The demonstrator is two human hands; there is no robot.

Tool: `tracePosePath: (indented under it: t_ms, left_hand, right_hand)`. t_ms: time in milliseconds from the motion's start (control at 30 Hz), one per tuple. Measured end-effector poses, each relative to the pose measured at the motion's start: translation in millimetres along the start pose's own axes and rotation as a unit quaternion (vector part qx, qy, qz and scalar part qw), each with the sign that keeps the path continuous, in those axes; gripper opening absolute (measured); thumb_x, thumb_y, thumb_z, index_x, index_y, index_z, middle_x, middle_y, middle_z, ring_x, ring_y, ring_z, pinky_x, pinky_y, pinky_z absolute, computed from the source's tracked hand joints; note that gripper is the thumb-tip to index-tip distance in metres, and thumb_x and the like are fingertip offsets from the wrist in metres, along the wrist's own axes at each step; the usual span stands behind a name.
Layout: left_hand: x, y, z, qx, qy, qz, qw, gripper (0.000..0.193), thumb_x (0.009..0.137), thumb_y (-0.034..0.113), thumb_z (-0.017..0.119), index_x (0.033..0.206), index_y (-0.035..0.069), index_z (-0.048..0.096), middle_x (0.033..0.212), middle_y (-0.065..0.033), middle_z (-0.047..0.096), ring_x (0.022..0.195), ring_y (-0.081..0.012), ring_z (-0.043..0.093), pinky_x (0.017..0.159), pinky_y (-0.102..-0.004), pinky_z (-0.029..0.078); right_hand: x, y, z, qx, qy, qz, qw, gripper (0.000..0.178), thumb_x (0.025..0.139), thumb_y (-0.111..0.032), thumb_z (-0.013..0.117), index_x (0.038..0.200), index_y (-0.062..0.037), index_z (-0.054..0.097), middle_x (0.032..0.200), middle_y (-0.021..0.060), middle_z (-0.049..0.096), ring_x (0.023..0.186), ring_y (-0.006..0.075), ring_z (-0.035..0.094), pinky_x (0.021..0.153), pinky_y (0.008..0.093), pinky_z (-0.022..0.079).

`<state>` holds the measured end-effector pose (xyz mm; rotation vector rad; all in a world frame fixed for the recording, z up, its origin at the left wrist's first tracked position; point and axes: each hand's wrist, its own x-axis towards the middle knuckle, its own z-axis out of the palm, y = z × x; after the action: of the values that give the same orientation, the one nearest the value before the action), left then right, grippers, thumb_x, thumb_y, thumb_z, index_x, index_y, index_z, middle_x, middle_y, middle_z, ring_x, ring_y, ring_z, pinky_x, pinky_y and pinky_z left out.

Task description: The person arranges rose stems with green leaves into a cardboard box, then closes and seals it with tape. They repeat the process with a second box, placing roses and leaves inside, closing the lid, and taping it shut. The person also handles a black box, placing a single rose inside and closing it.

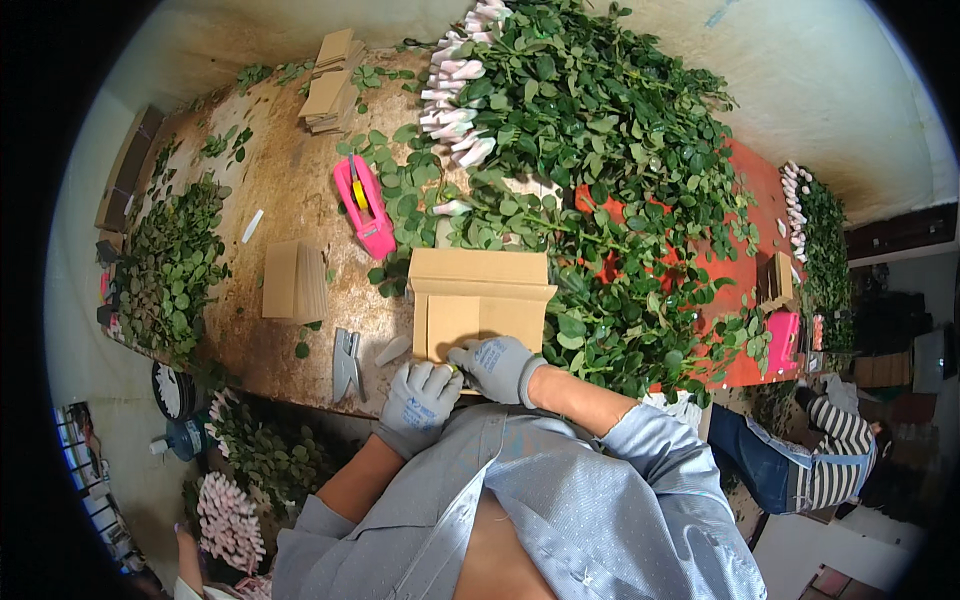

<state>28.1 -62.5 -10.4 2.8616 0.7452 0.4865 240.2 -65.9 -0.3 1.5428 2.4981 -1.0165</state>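
Fingers of both gloved hands, left hand (418,400) and right hand (495,366), curl gripping the folded cardboard sheet (478,303) (near edge) on the table (290,200).

A worn brown table (285,190) is seen running from near to far. At its near edge a folded cardboard sheet (478,305) is laid flat, with a grey stapler (346,365) just to its left. Farther left a smaller cardboard piece (293,282) is placed. A pink tape dispenser (365,207) is set near the middle. At the far end a stack of cardboard pieces (330,82) is piled. The right half is covered by leafy stems (590,150) with wrapped flower heads (455,90). Loose leaves (175,265) are heaped along the left edge.
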Motion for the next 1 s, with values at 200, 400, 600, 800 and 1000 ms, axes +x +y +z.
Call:
tracePosePath:
  t_ms: [200,400,600,800,1000]
  left_hand:
    - [-1,1,3,-0.016,-0.005,-0.017,1.000,0.015,0.083,0.016,0.063,0.096,0.011,0.069,0.098,-0.0014,0.060,0.092,-0.0212,0.058,0.082,-0.0406,0.047]
    - [1,-1,2,-0.017,-0.011,-0.022,1.000,0.014,0.085,0.016,0.065,0.097,0.012,0.070,0.101,0.0007,0.062,0.093,-0.0195,0.059,0.082,-0.0400,0.046]
    - [-6,-3,7,-0.020,-0.008,-0.037,0.999,0.012,0.087,0.018,0.068,0.098,0.015,0.071,0.106,0.0032,0.063,0.094,-0.0186,0.059,0.081,-0.0397,0.045]
    - [-2,0,15,-0.019,0.004,-0.022,1.000,0.012,0.084,0.017,0.068,0.096,0.015,0.069,0.105,0.0027,0.064,0.093,-0.0189,0.059,0.079,-0.0399,0.045]
    - [-4,3,19,0.000,0.041,-0.012,0.999,0.015,0.081,0.017,0.069,0.096,0.015,0.070,0.102,0.0011,0.064,0.091,-0.0215,0.060,0.080,-0.0405,0.046]
  right_hand:
    - [17,35,-41,0.056,0.107,-0.109,0.987,0.030,0.097,-0.026,0.063,0.122,-0.0106,0.064,0.113,0.0171,0.068,0.102,0.0373,0.067,0.088,0.0472,0.054]
    - [67,164,-108,-0.033,0.313,0.155,0.936,0.036,0.094,-0.022,0.060,0.127,-0.0076,0.059,0.119,0.0194,0.065,0.110,0.0362,0.065,0.093,0.0471,0.053]
    - [98,242,-57,-0.135,0.034,0.315,0.939,0.041,0.095,-0.023,0.053,0.131,-0.0066,0.062,0.129,0.0197,0.067,0.118,0.0369,0.066,0.097,0.0487,0.054]
    - [70,235,-51,-0.219,0.094,0.250,0.938,0.028,0.097,-0.017,0.052,0.117,-0.0136,0.072,0.113,0.0099,0.076,0.106,0.0298,0.072,0.085,0.0476,0.056]
    - [28,158,-132,-0.335,0.289,0.135,0.887,0.017,0.092,-0.018,0.059,0.108,-0.0128,0.064,0.099,0.0078,0.067,0.092,0.0255,0.067,0.075,0.0412,0.048]
